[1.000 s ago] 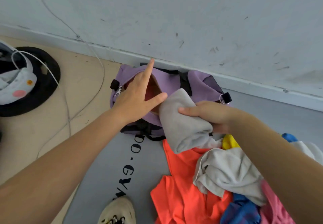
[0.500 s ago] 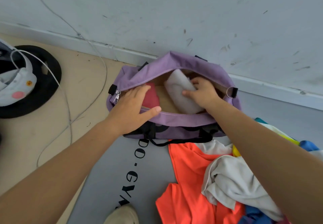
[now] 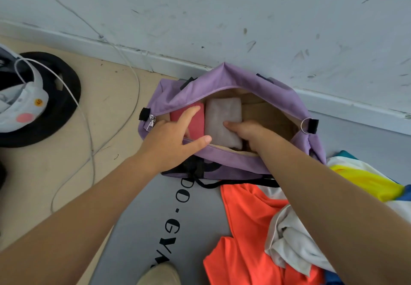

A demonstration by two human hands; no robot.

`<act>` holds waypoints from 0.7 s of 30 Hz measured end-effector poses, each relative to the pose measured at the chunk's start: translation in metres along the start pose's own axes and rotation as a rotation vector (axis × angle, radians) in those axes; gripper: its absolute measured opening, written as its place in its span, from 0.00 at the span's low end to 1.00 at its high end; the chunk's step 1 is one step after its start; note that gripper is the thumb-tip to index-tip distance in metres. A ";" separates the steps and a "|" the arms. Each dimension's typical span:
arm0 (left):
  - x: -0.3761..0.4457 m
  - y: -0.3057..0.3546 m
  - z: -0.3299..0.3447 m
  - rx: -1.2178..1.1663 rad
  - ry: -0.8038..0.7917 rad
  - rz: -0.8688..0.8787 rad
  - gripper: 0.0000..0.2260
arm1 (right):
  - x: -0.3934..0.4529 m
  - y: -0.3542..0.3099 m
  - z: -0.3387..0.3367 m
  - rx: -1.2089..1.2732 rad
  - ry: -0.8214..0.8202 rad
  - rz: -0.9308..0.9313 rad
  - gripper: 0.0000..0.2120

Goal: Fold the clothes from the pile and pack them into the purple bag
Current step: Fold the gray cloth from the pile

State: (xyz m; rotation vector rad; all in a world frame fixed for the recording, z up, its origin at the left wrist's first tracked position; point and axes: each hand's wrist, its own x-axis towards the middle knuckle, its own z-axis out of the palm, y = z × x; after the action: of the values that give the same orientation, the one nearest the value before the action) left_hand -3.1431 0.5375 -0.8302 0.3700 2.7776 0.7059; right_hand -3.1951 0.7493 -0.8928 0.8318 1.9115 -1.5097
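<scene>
Floor (image 3: 115, 111): beige boards w/ a grey mat (image 3: 138, 229) over it, black lettering on mat. Purple bag (image 3: 244, 84) sits on mat at the wall, under both hands. Clothes pile (image 3: 255, 229) on mat, right of the right hand (image 3: 246, 129). Black round base (image 3: 64, 98) & white cable (image 3: 89, 129) on boards, well left of left hand (image 3: 171, 138). Beige shoe (image 3: 160, 273) on mat, near edge.

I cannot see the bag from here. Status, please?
Left hand holds purple bag open. Right hand presses folded grey garment beside pink one. Nothing blocking.
</scene>
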 end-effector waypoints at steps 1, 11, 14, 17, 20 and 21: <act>-0.001 0.001 0.000 0.020 0.014 0.006 0.37 | 0.002 0.002 0.001 0.047 0.015 -0.012 0.26; -0.006 -0.005 0.007 0.055 0.080 0.180 0.21 | -0.002 0.018 0.010 0.067 -0.002 -0.178 0.23; -0.004 -0.005 0.011 0.049 0.025 0.178 0.18 | -0.004 0.011 0.034 0.091 -0.109 -0.199 0.21; -0.002 -0.005 0.011 0.015 0.045 0.182 0.19 | -0.003 0.004 0.041 0.072 -0.244 -0.187 0.22; -0.003 -0.007 0.009 -0.011 0.041 0.185 0.17 | -0.001 0.004 0.037 -0.135 -0.100 -0.198 0.26; -0.003 -0.008 0.009 -0.011 0.040 0.184 0.16 | -0.004 0.004 0.034 -0.161 -0.093 -0.205 0.26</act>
State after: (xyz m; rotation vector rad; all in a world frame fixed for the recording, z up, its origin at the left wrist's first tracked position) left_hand -3.1390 0.5333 -0.8417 0.6218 2.8013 0.7770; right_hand -3.1878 0.7167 -0.8998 0.4994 2.0672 -1.4585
